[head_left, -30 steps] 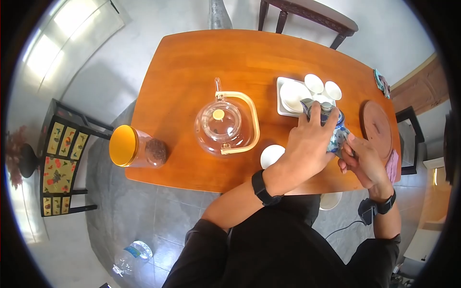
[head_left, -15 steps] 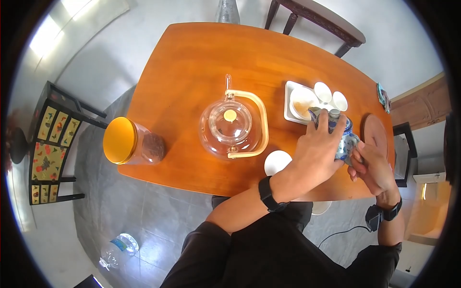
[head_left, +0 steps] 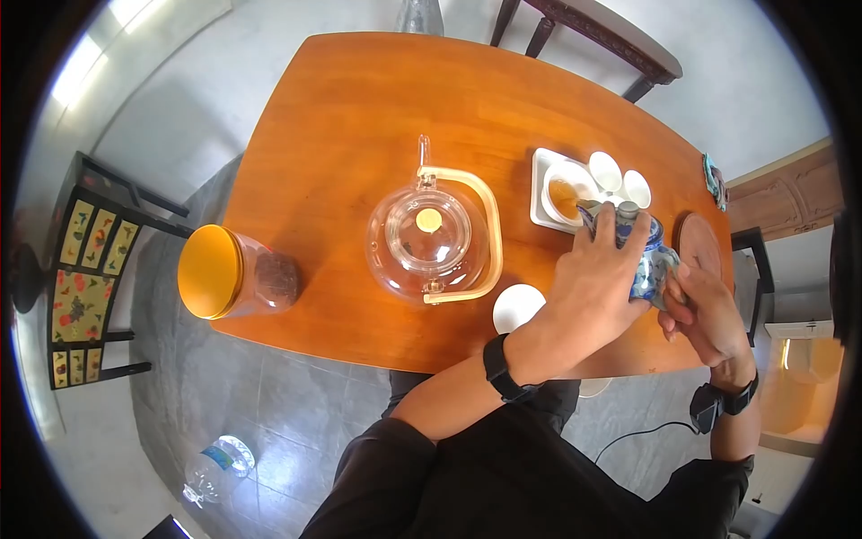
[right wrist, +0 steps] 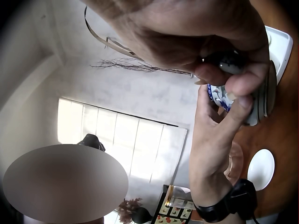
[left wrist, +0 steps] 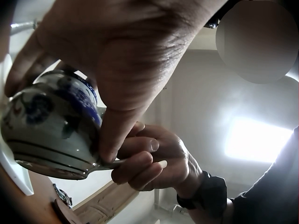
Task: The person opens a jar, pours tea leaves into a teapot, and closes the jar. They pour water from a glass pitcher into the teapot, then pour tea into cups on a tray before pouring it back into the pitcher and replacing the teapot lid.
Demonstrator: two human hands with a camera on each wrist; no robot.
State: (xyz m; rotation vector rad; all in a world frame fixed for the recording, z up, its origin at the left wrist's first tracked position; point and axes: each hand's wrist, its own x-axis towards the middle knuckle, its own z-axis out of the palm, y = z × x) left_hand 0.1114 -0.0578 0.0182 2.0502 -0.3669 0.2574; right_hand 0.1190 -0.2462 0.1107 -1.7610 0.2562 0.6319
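Note:
A blue-and-white porcelain teapot (head_left: 650, 271) is tilted, its spout low over a white bowl (head_left: 580, 172) that holds amber liquid. My left hand (head_left: 588, 287) grips the pot from above, with fingers up by the lid and, in the left wrist view, the thumb on the lower body (left wrist: 51, 140). On the pot's right side my right hand (head_left: 705, 310) has its fingers curled round the handle, which they mostly hide. Bowl and two small white cups (head_left: 605, 171) share a white tray (head_left: 540, 212). A white cup (head_left: 518, 307) stands just left of my left hand.
A clear glass kettle (head_left: 395, 256) with a pale arched handle stands mid-table. At the left edge is a jar with a yellow lid (head_left: 208, 271). A round brown board (head_left: 700, 244) and a cloth (head_left: 716, 181) lie on the right. A plastic bottle (head_left: 211, 476) is on the floor.
Amber liquid has appeared in the white bowl and grown darker and fuller. Both hands keep their grip on the tilted teapot. The head view has shifted a little.

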